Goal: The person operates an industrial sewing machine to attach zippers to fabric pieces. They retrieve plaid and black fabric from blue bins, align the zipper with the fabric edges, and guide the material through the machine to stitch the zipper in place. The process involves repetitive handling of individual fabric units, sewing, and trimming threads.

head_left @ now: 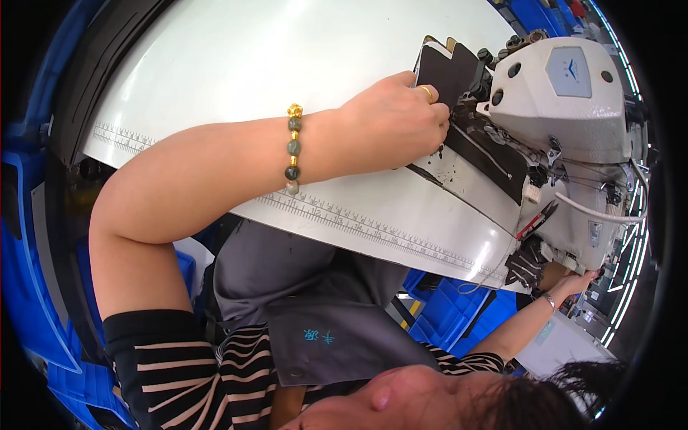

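Observation:
My left hand rests on the white sewing table with its fingers curled in. A ring and a beaded bracelet are on this arm. The knuckles lie against a dark, flat piece with a pale notched edge, beside the sewing machine. What the fingertips hold, if anything, is hidden under the hand. My right hand is low at the right end of the machine, its fingers at the machine's edge and partly out of sight. Between the hands, a red-and-black handled tool lies by the machine base.
A printed measuring scale runs along the near edge of the white table. A cluster of small dark metal parts sits at the table's right corner. Blue bins stand below, and others stand at the left. A pale cable loops off the machine.

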### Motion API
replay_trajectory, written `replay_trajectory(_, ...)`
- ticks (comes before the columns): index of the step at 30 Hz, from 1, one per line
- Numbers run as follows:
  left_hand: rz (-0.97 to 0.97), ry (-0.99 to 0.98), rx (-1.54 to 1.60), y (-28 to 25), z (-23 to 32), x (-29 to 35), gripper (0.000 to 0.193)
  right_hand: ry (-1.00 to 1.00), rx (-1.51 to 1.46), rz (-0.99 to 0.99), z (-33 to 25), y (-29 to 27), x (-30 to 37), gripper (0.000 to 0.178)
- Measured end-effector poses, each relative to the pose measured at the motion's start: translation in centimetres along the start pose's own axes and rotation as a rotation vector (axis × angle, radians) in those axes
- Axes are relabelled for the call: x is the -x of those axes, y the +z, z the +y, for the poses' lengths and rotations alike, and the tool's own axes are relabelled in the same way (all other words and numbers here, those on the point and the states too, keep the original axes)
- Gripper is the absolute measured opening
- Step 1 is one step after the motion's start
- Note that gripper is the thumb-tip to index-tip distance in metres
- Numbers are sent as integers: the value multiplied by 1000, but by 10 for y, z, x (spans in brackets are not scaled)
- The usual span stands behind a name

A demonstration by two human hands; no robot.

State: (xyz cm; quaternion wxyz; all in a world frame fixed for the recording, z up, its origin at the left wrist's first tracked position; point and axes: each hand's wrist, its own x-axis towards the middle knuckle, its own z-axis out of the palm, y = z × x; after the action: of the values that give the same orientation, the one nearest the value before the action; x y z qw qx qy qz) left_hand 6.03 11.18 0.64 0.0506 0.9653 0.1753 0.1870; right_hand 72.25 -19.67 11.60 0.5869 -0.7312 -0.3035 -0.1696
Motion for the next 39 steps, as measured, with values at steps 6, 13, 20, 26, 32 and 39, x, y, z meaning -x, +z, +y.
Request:
replay_trajectory(6,22,-25,-20,3,1,1,43,69,-98,58,6,31,28,42)
replay_trajectory(13,-24,-39,-3,-1,2,0,48,123,-179,-1,26,37,38,48)
replay_trajectory(20,-11,-22,-18,-3,2,0,50,203,-385,11,14,53,71,52)
replay_trajectory(26,61,16,-10,-2,-2,3,44,-557,159,422,-75,78,129,40)
replay_trajectory(32,27,59,-92,-10,0,-5,42,-1006,137,-804,-235,202,283,15)
replay_trajectory(39,-18,-3,-49,-21,8,-9,47,-923,154,-1056,-232,269,326,17)
